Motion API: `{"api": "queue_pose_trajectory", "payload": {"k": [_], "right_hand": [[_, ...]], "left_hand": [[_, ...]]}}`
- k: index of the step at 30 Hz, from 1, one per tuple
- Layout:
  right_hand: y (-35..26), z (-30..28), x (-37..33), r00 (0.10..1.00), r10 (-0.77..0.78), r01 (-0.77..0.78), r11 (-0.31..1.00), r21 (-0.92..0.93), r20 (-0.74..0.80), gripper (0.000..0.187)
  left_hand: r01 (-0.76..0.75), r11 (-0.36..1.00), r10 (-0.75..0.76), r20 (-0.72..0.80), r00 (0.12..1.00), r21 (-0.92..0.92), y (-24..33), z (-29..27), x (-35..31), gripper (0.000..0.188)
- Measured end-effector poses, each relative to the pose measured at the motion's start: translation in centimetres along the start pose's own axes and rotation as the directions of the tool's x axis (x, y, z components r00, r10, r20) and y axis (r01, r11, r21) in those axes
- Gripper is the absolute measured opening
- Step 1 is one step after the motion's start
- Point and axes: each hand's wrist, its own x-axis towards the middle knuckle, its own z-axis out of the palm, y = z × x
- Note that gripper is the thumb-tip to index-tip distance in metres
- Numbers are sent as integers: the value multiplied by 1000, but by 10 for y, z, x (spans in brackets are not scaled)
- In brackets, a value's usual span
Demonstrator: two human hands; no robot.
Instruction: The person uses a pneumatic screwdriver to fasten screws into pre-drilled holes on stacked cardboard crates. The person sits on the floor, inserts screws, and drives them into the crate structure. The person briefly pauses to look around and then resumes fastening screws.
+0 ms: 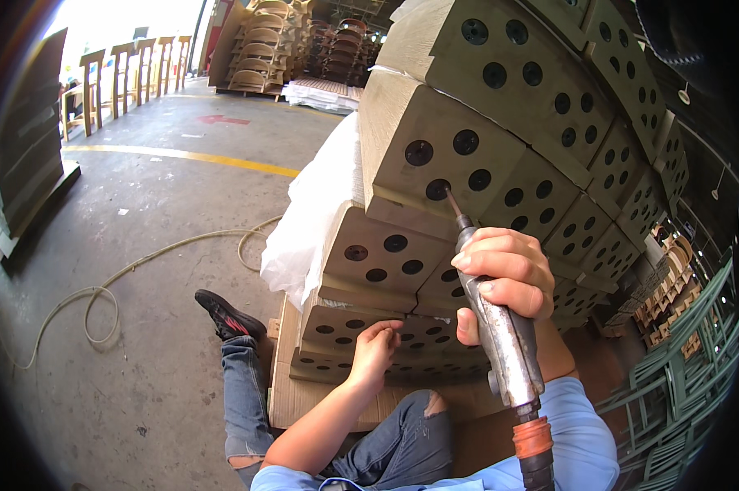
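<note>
My right hand (513, 266) is closed around a worn metal air screwdriver (500, 348) with an orange collar and a dark hose end at its base. The bit slants up to the left and its tip meets a round black disc (436, 190) on the end of a tan, block-like piece (414, 106). Lower down, in front of the stack's bottom rows, my left hand (374, 350) has its fingers curled together in a pinch. Whatever they may hold is too small to tell. Each tan end carries several such black discs (419, 153), with dark centres.
The tan pieces rise in a tall stack on a cardboard-covered base (304, 403). White wrapping (312, 213) hangs on its left side. A pale hose (153, 258) loops across the floor. Green metal frames (680, 376) crowd the right; wooden chairs (124, 78) and stacked chair parts (259, 49) stand behind.
</note>
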Motion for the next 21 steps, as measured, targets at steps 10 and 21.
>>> {"api": "queue_pose_trajectory", "payload": {"k": [10,21], "right_hand": [[-2,-2,6,1000,-5,5,1000,-2,-4,39],[-37,-8,-10,995,101,-101,995,13,-22,45]], "left_hand": [[162,986,-163,61,985,28,-21,-11,-7,28],[88,994,-93,-83,992,-66,-20,-3,-21,20]]}}
